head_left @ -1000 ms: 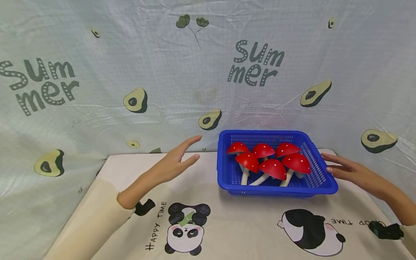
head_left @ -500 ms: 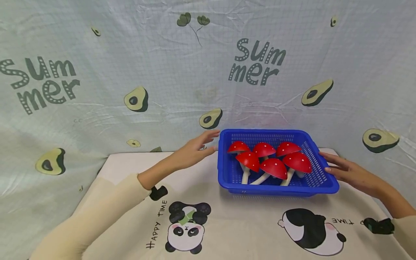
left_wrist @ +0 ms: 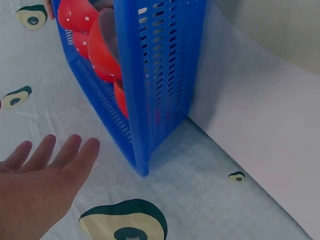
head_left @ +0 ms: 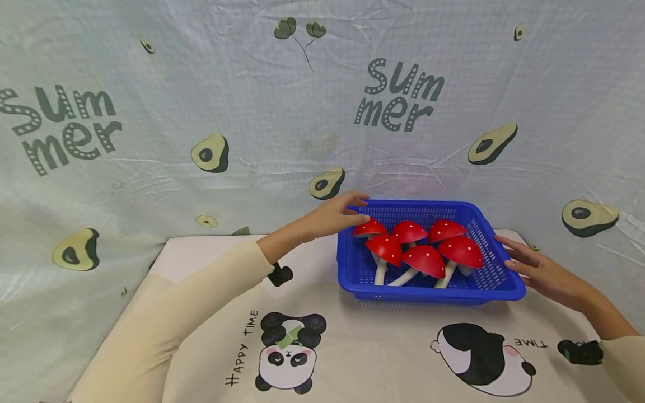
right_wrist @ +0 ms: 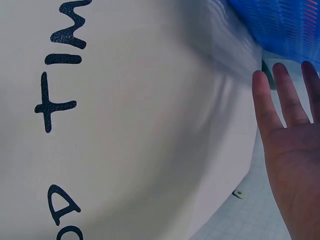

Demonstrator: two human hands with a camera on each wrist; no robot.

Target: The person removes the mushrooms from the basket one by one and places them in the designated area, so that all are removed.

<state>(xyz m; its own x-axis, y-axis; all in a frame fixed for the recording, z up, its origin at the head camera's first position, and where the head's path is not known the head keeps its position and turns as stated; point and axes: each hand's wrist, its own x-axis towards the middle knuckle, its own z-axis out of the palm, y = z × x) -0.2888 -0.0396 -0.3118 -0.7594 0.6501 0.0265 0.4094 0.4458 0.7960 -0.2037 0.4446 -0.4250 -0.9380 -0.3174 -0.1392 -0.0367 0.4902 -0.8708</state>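
Several red-capped toy mushrooms (head_left: 423,261) with white dots and pale stems lie in a blue plastic basket (head_left: 430,295) on the table. My left hand (head_left: 330,217) hovers over the basket's back left corner, thumb near the leftmost mushroom (head_left: 370,228). In the left wrist view the fingers of that hand (left_wrist: 50,175) are spread and hold nothing. My right hand (head_left: 549,274) is beside the basket's right wall, its fingertips at the rim; whether they touch it I cannot tell. In the right wrist view those fingers (right_wrist: 287,100) are straight.
The table (head_left: 383,347) has a cream cloth printed with pandas and lettering. A pale curtain (head_left: 262,112) with avocado prints hangs right behind the basket. Black straps (head_left: 579,351) are at both wrists.
My left hand has moved right, from beyond the basket's left side to above its back left corner. My right hand stays by the right rim, and the basket and mushrooms keep their places.
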